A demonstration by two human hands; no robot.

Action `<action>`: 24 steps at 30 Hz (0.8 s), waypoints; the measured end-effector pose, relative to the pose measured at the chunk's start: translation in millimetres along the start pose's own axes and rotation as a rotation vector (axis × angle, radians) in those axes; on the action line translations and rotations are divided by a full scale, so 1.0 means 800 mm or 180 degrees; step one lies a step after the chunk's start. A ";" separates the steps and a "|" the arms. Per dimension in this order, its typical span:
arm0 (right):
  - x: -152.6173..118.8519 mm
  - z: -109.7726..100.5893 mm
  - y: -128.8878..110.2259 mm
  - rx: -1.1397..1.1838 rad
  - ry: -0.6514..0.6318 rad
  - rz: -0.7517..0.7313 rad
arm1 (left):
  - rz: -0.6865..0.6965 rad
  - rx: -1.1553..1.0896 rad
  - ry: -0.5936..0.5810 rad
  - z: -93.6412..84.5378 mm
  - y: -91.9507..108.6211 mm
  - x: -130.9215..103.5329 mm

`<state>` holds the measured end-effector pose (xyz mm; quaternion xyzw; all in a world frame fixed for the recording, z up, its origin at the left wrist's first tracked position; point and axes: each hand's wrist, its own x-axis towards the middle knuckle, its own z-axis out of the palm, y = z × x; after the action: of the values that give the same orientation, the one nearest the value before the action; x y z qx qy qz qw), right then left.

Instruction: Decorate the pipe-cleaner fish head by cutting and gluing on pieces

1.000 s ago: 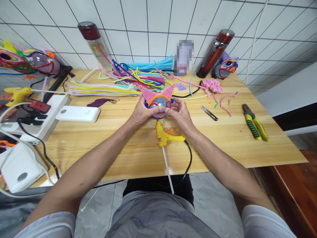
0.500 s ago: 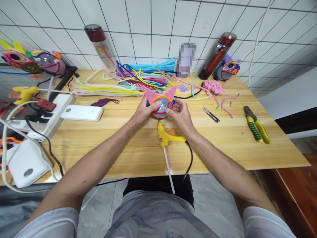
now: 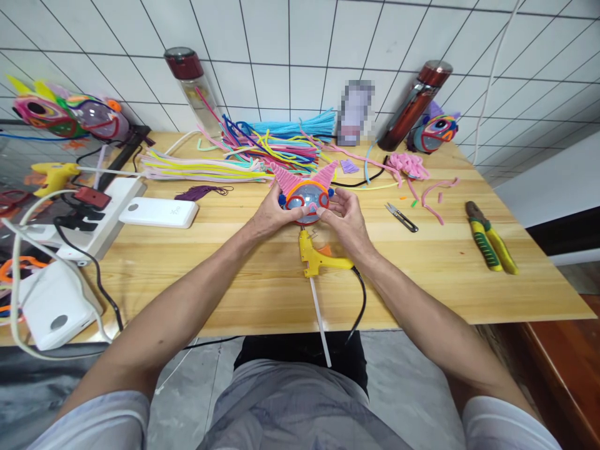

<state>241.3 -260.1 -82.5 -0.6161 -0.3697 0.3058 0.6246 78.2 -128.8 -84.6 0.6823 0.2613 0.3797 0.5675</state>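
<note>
A clear round ornament [image 3: 308, 193] with pink ears, an orange arch and red rings is held between both hands at the middle of the table. My left hand [image 3: 275, 210] grips its left side, thumb across the lower front. On the right side, my right hand [image 3: 345, 215] holds it with the thumb at the lower front and the fingers curled beside it. Just below the ornament lies a yellow glue gun [image 3: 310, 253], its nozzle pointing toward the ornament and a white glue stick [image 3: 320, 322] reaching past the table edge.
Bundles of pipe cleaners [image 3: 281, 147] lie behind the hands. Small snips [image 3: 402, 217] and pliers [image 3: 490, 237] are at the right. A white power bank [image 3: 159, 213] and a power strip [image 3: 100, 219] with cables sit left. Bottles [image 3: 415, 103] stand by the wall.
My left thumb has moved down from the ornament's upper front to its lower front, uncovering the left red ring. The view has shifted slightly.
</note>
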 end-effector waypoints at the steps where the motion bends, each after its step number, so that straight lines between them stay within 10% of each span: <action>1: -0.001 -0.001 0.000 0.0033 -0.0009 0.0015 | -0.0015 0.0024 0.0010 -0.001 -0.001 0.000; 24: 0.006 -0.003 0.006 -0.0014 -0.0033 -0.0003 | 0.0105 -0.0118 -0.0021 0.009 0.016 -0.005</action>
<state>246.1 -256.9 -86.9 -0.6158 -0.3739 0.3078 0.6215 81.1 -139.0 -73.9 0.6771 0.2411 0.3915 0.5746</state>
